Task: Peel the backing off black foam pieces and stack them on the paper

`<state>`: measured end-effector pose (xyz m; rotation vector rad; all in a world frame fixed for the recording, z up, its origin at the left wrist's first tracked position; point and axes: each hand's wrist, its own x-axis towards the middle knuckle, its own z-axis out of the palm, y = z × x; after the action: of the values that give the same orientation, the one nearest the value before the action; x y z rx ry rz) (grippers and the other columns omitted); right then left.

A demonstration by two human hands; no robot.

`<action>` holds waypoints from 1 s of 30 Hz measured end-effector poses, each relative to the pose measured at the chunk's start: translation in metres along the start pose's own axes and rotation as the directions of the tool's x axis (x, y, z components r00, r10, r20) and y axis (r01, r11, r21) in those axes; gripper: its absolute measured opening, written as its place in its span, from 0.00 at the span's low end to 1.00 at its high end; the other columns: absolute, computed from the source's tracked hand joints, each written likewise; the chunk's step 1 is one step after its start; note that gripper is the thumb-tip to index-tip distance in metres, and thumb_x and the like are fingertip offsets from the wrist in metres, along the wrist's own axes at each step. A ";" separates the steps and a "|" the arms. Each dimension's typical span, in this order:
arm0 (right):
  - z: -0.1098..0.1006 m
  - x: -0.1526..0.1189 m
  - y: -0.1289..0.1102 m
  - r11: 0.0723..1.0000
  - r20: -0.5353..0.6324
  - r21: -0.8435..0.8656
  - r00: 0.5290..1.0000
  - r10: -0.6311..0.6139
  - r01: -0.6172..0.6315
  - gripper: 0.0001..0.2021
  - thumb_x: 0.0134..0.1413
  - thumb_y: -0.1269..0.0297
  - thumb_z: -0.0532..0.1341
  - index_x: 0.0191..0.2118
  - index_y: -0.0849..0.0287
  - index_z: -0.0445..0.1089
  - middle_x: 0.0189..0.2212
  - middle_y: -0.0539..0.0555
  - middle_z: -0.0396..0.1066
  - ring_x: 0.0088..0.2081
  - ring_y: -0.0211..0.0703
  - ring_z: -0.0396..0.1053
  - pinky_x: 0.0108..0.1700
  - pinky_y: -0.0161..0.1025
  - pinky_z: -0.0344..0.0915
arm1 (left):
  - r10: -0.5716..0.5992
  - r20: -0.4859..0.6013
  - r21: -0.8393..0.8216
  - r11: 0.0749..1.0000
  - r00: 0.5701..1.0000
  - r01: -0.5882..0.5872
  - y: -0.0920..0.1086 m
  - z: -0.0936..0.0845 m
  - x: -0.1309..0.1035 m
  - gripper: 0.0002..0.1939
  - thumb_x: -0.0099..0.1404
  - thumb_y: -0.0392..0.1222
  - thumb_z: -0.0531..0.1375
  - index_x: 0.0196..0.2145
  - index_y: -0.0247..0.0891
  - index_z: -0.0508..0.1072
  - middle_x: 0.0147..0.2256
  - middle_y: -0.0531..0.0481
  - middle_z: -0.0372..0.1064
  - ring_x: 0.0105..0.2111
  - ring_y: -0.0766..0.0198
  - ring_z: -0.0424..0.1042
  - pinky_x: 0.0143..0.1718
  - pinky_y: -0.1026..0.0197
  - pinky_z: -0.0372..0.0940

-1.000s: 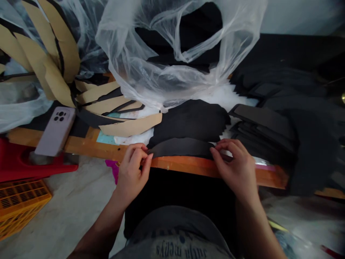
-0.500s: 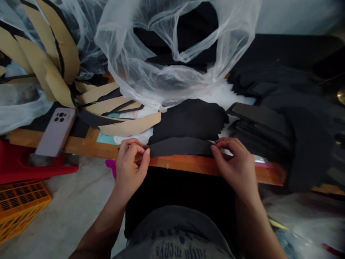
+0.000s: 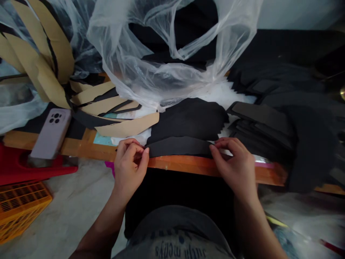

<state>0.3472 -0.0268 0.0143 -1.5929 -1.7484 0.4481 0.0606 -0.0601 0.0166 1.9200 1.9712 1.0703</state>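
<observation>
A curved dark grey strip (image 3: pixel 179 147) of sheet material lies along the front edge of the table, between my two hands. My left hand (image 3: pixel 130 167) pinches its left end between thumb and fingers. At the other end, my right hand (image 3: pixel 235 163) grips the strip's right tip the same way. Right behind the strip spreads a fanned layer of black pieces (image 3: pixel 188 118), close against it. A tan-faced curved piece (image 3: pixel 129 125) lies just beyond my left hand, and a stack of dark pieces (image 3: pixel 261 133) sits beyond my right.
A clear plastic bag (image 3: pixel 161 79) with black material bulges at the back. More tan-faced strips (image 3: pixel 58 43) stand at the left, near a phone (image 3: pixel 51 133) on the table edge (image 3: pixel 72 146). Below are a red stool (image 3: pixel 13 165) and a yellow crate (image 3: pixel 24 212).
Both hands stay on the strip's ends, with hardly any movement. The view has shifted slightly, so the things at the left appear a little further left.
</observation>
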 end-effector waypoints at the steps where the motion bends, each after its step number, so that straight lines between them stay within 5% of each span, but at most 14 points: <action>1: 0.000 0.000 0.000 1.000 -0.001 0.001 1.000 -0.001 0.001 0.05 0.61 0.67 0.65 0.32 0.56 0.71 0.36 0.55 0.74 0.39 0.46 0.75 0.41 0.43 0.70 | 0.002 -0.001 0.004 1.000 1.000 -0.002 0.000 0.000 0.000 0.07 0.69 0.37 0.62 0.32 0.38 0.69 0.42 0.48 0.65 0.41 0.64 0.72 0.36 0.65 0.71; 21: 0.004 -0.002 -0.006 0.995 -0.025 -0.102 0.999 -0.020 0.017 0.04 0.61 0.68 0.63 0.33 0.56 0.70 0.37 0.55 0.74 0.36 0.45 0.75 0.35 0.40 0.71 | 0.002 -0.016 0.036 0.999 1.000 -0.002 -0.004 0.003 -0.003 0.07 0.68 0.40 0.63 0.31 0.38 0.71 0.43 0.47 0.65 0.41 0.62 0.73 0.39 0.60 0.72; 26: 0.002 -0.004 -0.006 0.981 0.000 -0.190 0.999 -0.037 0.037 0.05 0.62 0.66 0.63 0.33 0.56 0.69 0.36 0.55 0.73 0.33 0.44 0.73 0.33 0.39 0.68 | 0.004 0.004 0.140 0.990 1.000 -0.005 -0.004 0.001 -0.002 0.08 0.69 0.42 0.63 0.31 0.38 0.72 0.42 0.46 0.65 0.41 0.60 0.72 0.44 0.56 0.71; 30: -0.001 -0.002 -0.001 0.936 0.077 -0.336 0.994 -0.082 0.104 0.09 0.65 0.60 0.62 0.33 0.56 0.68 0.36 0.56 0.73 0.37 0.49 0.72 0.37 0.43 0.66 | -0.096 -0.027 0.256 0.962 0.995 0.099 -0.013 -0.007 0.002 0.17 0.61 0.52 0.70 0.30 0.39 0.70 0.36 0.49 0.63 0.37 0.58 0.70 0.43 0.53 0.70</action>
<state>0.3473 -0.0289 0.0156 -1.7345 -2.0228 0.1545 0.0458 -0.0597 0.0148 1.9140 2.2843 0.8410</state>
